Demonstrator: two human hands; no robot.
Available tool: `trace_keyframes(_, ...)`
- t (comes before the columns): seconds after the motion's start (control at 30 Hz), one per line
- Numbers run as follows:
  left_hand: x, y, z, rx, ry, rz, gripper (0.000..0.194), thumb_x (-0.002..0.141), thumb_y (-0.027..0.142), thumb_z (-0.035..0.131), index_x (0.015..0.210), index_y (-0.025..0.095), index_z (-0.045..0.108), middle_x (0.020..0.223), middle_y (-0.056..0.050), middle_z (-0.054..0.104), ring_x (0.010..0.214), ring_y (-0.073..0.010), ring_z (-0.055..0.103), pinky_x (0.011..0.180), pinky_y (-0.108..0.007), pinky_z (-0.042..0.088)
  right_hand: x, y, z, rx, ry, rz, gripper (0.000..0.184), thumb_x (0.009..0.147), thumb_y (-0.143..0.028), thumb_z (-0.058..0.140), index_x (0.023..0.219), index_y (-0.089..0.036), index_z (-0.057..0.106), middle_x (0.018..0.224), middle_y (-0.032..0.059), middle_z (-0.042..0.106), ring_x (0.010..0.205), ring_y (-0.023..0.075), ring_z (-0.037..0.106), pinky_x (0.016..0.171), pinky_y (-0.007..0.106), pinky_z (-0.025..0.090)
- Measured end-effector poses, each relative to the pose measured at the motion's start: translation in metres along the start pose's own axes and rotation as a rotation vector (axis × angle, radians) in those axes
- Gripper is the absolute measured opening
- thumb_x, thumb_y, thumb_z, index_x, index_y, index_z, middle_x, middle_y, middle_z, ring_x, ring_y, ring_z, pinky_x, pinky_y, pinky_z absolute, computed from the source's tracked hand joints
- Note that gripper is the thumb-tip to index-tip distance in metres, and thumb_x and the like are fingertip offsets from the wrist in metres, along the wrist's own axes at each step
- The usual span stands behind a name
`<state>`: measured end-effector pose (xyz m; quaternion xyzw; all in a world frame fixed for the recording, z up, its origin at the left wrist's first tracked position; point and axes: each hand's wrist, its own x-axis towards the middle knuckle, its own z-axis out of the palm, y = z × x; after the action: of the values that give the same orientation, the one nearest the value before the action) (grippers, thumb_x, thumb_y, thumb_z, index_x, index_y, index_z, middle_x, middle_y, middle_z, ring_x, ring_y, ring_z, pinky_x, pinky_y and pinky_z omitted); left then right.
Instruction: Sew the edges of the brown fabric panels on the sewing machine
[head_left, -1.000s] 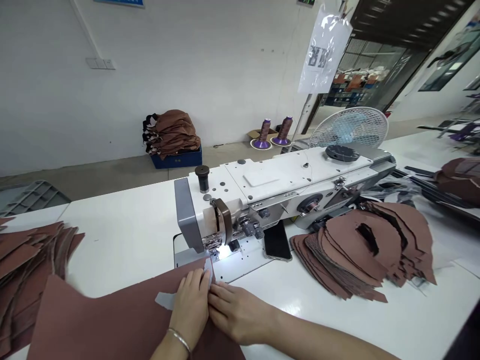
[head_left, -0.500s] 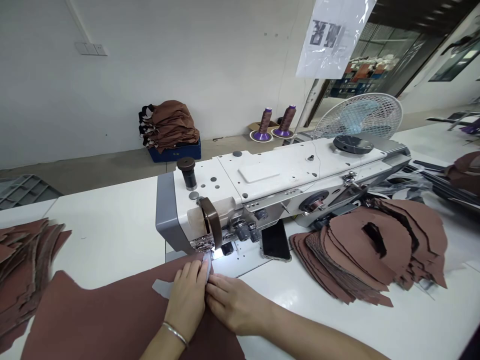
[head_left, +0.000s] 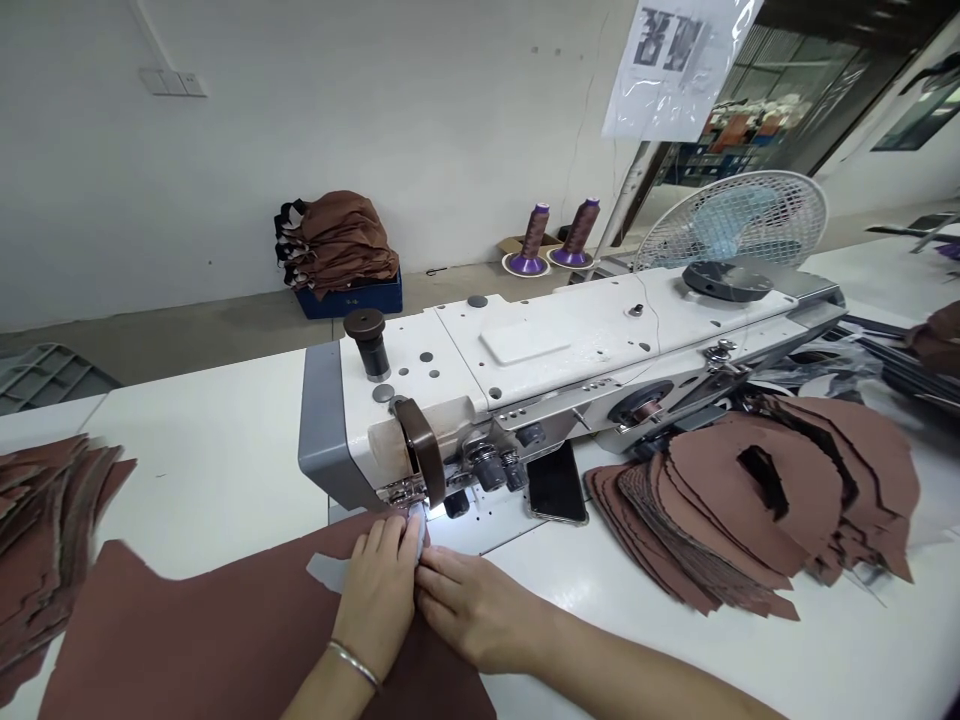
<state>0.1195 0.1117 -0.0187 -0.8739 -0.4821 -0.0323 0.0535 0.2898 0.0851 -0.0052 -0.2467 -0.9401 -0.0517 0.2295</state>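
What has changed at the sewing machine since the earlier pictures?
The brown panel slid slightly forward, toward the sewing machine; the left hand and right hand moved with it, both staying on it. The view also shifted. The phone and stacked pieces stayed.

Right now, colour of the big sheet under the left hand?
Reddish-brown sheet, shows best in the head view.

A phone (head_left: 556, 483) lies on the surface (head_left: 210, 450), its screen dark. Beyond, a blue crate (head_left: 356, 299) heaped with cloth (head_left: 345, 240) stands on the floor (head_left: 225, 337) by the wall (head_left: 435, 130), a switch panel (head_left: 172, 82) higher up to its left and a grey crate (head_left: 56, 378) at far left. To the right, a white fan (head_left: 735, 218) stands below a printed sheet (head_left: 675, 75) in clear plastic.
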Motion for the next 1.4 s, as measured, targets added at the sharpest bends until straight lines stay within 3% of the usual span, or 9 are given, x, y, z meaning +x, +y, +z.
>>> trace_keyframes(0.53, 0.002, 0.000, 0.003, 0.004, 0.053, 0.034, 0.042, 0.084, 0.001, 0.046, 0.122, 0.015, 0.054, 0.102, -0.008, 0.060, 0.088, -0.0212, 0.055, 0.071, -0.034, 0.043, -0.003, 0.000, 0.001, 0.033, -0.031, 0.019, 0.018, 0.092, -0.013, 0.047, 0.095, -0.004, 0.062, 0.095, 0.0133, 0.062, 0.094, 0.0227, 0.057, 0.101, 0.040, 0.043)
trace_keyframes(0.83, 0.008, -0.002, 0.000, 0.018, 0.030, 0.020, 0.040, 0.086, 0.003, 0.040, 0.120, 0.016, 0.056, 0.109, -0.009, 0.061, 0.092, -0.0205, 0.055, 0.075, -0.034, 0.045, 0.002, 0.006, 0.004, -0.006, -0.026, 0.029, 0.027, 0.096, -0.012, 0.036, 0.094, -0.006, 0.063, 0.092, 0.0117, 0.065, 0.095, 0.0210, 0.057, 0.103, 0.038, 0.043)
trace_keyframes(1.1, -0.006, 0.004, 0.001, 0.126, 0.192, 0.085, 0.038, 0.081, -0.001, 0.045, 0.114, 0.010, 0.061, 0.095, -0.011, 0.062, 0.079, -0.0227, 0.054, 0.067, -0.036, 0.045, -0.003, -0.002, 0.001, -0.044, -0.017, 0.005, 0.026, 0.093, -0.012, 0.039, 0.087, -0.005, 0.064, 0.084, 0.0126, 0.062, 0.081, 0.0223, 0.056, 0.090, 0.039, 0.047)
trace_keyframes(1.4, -0.005, 0.003, 0.001, 0.084, 0.231, 0.108, 0.036, 0.079, -0.001, 0.047, 0.111, 0.007, 0.062, 0.092, -0.011, 0.060, 0.077, -0.0218, 0.052, 0.067, -0.034, 0.045, -0.003, -0.001, 0.005, -0.049, -0.005, 0.015, 0.025, 0.091, -0.012, 0.041, 0.085, -0.005, 0.064, 0.082, 0.0135, 0.060, 0.079, 0.0218, 0.054, 0.091, 0.039, 0.045)
